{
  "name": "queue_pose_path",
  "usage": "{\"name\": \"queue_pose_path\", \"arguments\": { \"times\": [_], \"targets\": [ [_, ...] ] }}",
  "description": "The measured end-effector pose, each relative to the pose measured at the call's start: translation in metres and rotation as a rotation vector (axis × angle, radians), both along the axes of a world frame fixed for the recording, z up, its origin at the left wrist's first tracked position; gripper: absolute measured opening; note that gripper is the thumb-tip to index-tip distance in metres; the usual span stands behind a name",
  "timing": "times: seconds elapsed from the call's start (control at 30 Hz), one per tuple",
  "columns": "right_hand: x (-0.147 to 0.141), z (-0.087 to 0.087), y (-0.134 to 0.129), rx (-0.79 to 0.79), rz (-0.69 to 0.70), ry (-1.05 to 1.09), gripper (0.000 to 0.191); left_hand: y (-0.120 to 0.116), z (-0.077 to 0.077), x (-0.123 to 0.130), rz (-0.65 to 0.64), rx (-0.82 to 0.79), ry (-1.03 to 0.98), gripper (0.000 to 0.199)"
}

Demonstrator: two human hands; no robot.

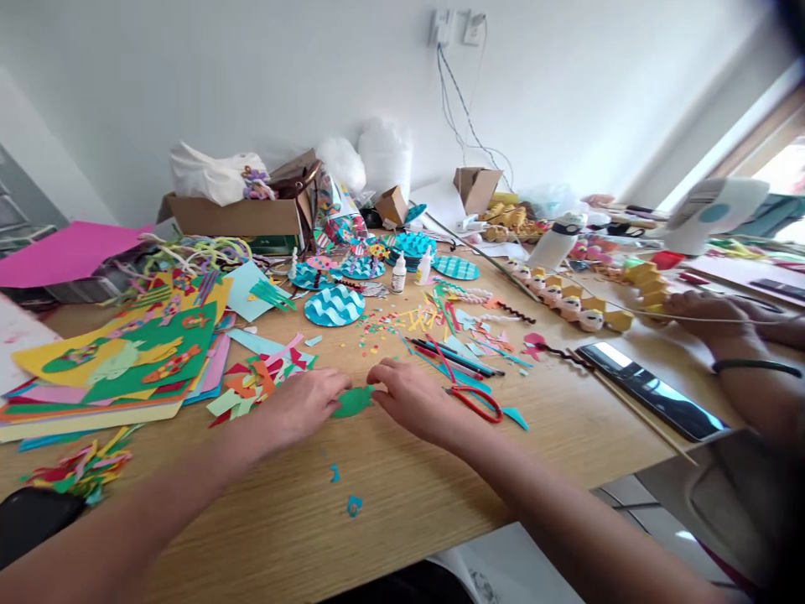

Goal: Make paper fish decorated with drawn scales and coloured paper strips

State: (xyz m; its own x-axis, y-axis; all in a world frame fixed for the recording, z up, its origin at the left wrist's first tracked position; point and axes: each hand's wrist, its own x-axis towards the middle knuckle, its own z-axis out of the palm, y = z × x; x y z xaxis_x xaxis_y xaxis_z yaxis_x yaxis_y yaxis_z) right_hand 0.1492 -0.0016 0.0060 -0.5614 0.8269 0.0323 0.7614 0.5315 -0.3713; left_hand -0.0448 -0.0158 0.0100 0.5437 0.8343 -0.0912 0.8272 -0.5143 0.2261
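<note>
A small green paper piece [353, 402] lies on the wooden table between my two hands. My left hand [313, 398] touches its left edge, with the fingers bent together. At its right edge is my right hand [402, 393], also with bent fingers on the paper. Colourful paper scraps [257, 377] are just left of my left hand. To the right of my right hand lie red-handled scissors [478, 404] and several dark pencils [459, 359]. A blue paper disc with white waves [334, 307] sits behind the hands.
Stacked coloured paper [151, 352] covers the left side. Two glue bottles [398, 274] stand behind. At right are a yellow egg-carton strip [569, 304], a phone [651, 390], a thin wooden stick [641, 415] and another person's hand [704, 315].
</note>
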Motion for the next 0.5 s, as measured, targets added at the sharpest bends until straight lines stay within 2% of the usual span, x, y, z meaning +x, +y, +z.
{"name": "queue_pose_path", "arguments": {
  "times": [0.13, 0.33, 0.5],
  "targets": [
    [0.023, 0.011, -0.002, 0.028, -0.034, -0.16, 0.021, 0.0, -0.004, 0.003, -0.026, -0.012, -0.011, 0.027],
    [0.076, 0.017, 0.02, 0.051, -0.351, -0.315, 0.026, -0.007, -0.015, 0.006, -0.057, 0.032, -0.013, 0.031],
    [0.102, 0.024, 0.03, 0.002, -0.49, -0.397, 0.026, -0.019, -0.039, 0.006, -0.037, 0.067, 0.024, 0.038]
  ]
}}
